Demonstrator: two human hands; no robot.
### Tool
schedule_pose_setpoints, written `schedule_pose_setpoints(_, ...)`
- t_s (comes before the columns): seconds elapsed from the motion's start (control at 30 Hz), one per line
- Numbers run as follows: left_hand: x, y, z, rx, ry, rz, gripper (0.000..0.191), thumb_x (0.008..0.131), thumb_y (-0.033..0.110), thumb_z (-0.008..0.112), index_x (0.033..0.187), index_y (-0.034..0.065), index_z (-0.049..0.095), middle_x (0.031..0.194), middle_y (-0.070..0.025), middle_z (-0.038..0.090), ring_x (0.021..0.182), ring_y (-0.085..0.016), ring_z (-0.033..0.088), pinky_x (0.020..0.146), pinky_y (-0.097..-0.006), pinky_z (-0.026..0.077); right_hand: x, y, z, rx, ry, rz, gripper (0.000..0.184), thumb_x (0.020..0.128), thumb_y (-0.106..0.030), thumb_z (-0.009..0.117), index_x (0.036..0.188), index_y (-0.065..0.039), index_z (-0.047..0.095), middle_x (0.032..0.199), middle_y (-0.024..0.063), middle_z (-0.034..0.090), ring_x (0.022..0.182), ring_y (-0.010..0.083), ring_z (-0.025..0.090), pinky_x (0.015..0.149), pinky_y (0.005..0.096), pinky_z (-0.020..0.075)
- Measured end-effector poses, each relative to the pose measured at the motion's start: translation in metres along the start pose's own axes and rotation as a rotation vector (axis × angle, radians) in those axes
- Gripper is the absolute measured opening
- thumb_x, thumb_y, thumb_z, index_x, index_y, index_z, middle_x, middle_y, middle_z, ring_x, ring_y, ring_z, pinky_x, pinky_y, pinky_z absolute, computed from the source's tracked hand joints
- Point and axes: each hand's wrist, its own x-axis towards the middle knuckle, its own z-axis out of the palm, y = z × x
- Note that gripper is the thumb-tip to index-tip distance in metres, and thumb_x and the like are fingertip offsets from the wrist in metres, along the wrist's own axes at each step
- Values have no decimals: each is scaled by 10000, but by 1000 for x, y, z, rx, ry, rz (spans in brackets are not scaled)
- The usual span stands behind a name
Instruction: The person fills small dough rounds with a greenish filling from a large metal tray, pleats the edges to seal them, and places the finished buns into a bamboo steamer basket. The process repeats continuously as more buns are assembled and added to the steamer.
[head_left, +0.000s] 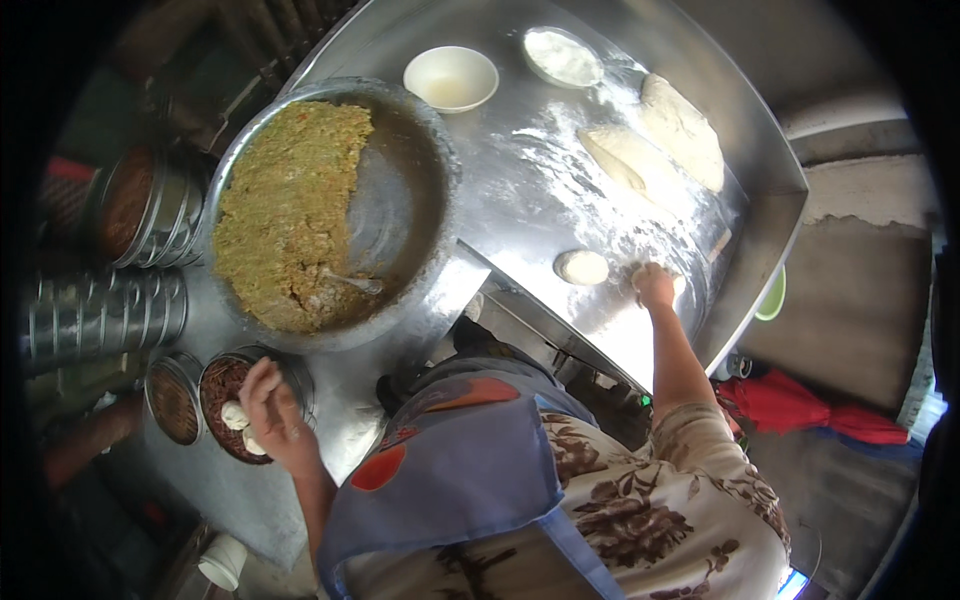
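My left hand (279, 421) hovers with its fingers apart at a round steamer basket (212, 384) lined with dark, straw-like matting. Two pale dough buns (234, 415) lie in that basket beside my fingers, one partly covered by the hand. On the floured metal table (517, 195), my right hand (655, 285) grips a small piece of dough (679, 285), which it mostly hides. A smooth dough ball (582, 267) rests just left of it. Farther back lie a long strip of dough (615, 154) and a large dough slab (682, 131).
A wide metal basin (401, 187) holds yellow-green filling (289, 202) with a spoon (352, 281) in it. Behind stand a white bowl (451, 79) and a bowl of flour (562, 58). Stacked metal steamers (109, 315) crowd the left, near another person's blurred arm (94, 442).
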Motion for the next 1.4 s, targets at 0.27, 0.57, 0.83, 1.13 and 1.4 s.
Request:
schedule_pose_setpoints(0.27,4,0,21,-360,-123,-243,195,860,-61,519,1018,20,600,1070,-113,611,989,-181,575,877,-288,448,-14,-130,-72,1478,13,154,324,813,-10,595,1133,-47,556,933,73,644,784,165,616,717,290,522)
schedule_pose_setpoints(0.57,27,41,97,-613,-287,-268,366,985,236,459,1272,9,467,1135,-104,575,1052,-143,535,898,-271,427,-166,-384,-129,1537,-1076,-523,224,810,44,654,1012,1,564,903,90,665,777,142,643,624,238,535)
schedule_pose_setpoints(0.83,23,23,90,-421,21,-409,252,958,198,526,1075,-18,587,893,-68,641,736,-109,590,637,-245,486,-197,-417,-123,1373,-1058,-614,119,933,-120,552,992,-16,553,891,64,630,706,117,609,583,245,524)
schedule_pose_setpoints(1.13,27,-20,47,-1202,317,-690,285,923,102,510,1170,-39,506,1125,-192,605,1039,-281,600,941,-356,459,-151,-440,-99,577,-182,-1329,364,840,-308,645,1054,-14,623,1004,183,641,859,327,641,780,391,507)
schedule_pose_setpoints(1.4,2,-26,42,-1153,77,-755,365,856,-29,551,1214,-3,487,1168,-205,588,1073,-338,595,937,-450,478,-171,-462,-98,-78,-104,-1342,232,774,-89,525,985,-45,608,938,156,625,789,318,657,669,404,539)
